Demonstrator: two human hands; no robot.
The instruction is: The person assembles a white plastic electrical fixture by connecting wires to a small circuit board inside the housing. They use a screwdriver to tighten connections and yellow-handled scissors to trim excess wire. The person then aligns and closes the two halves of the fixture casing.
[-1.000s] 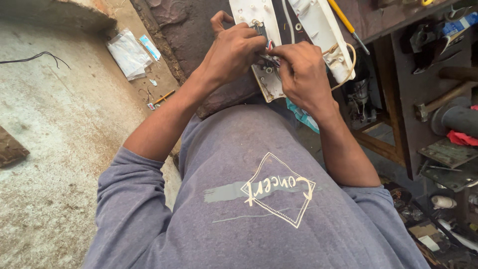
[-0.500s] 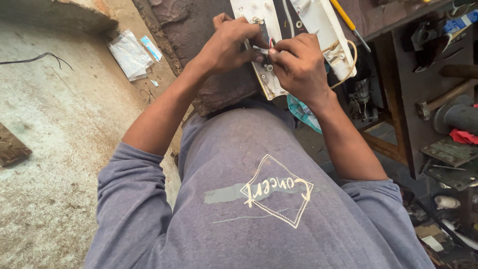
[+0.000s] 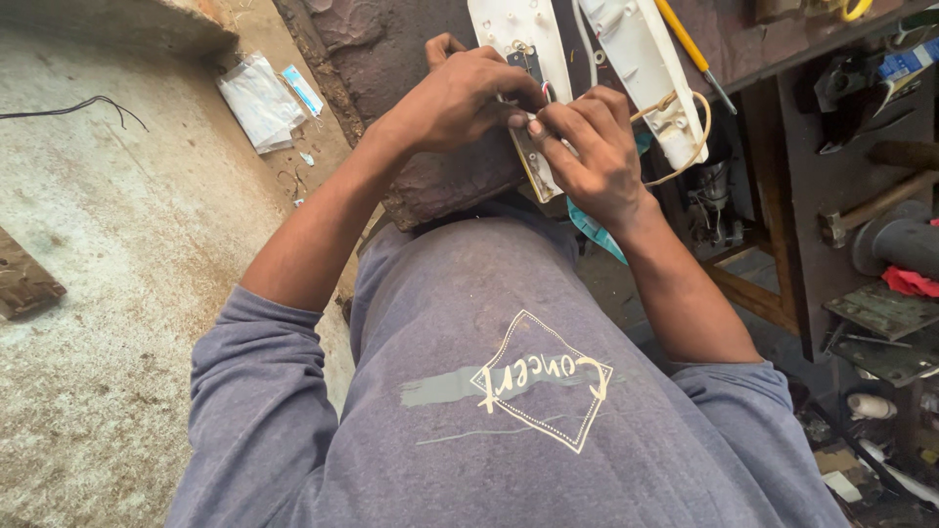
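Two hands at work over one white plastic casing, long and narrow, lying open-side up on a dark, worn workbench top. Left hand: fingers curled, closed on the casing's left edge and the small parts inside. Right hand: fingertips pinched on a fine part at the casing's middle; what it pinches is too small to tell. Second white casing half just beside the first, to its right, with a pale wire loop trailing from it. Yellow-handled screwdriver beyond that. Dark shelving with a hammer and assorted tools at right. Rough concrete floor at left, bearing a clear plastic packet and a black wire.
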